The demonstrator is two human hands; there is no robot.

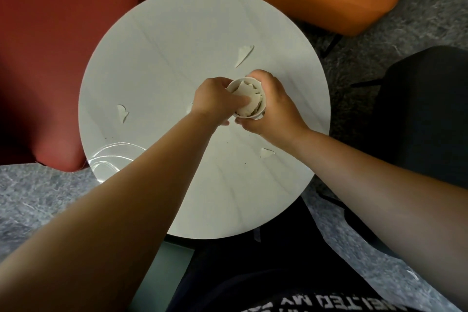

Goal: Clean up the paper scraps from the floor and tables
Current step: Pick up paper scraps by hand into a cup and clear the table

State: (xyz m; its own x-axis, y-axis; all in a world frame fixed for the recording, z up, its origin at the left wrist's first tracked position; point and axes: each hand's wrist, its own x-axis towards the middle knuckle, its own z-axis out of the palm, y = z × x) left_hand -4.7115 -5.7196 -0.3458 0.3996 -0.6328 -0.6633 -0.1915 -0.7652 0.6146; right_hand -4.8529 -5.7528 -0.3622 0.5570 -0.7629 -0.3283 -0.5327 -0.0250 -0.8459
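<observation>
the right hand (272, 106) wraps around the paper cup (249, 100) to steady it while the left hand (215, 100), fingers curled, pushes scraps (247, 95) down inside, making room.

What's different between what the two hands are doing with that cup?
The right hand wraps around the outside of the paper cup and holds it above the table. The left hand comes from the other side, fingers pushing paper scraps down inside it. Both are bare and touch the same cup.
</observation>
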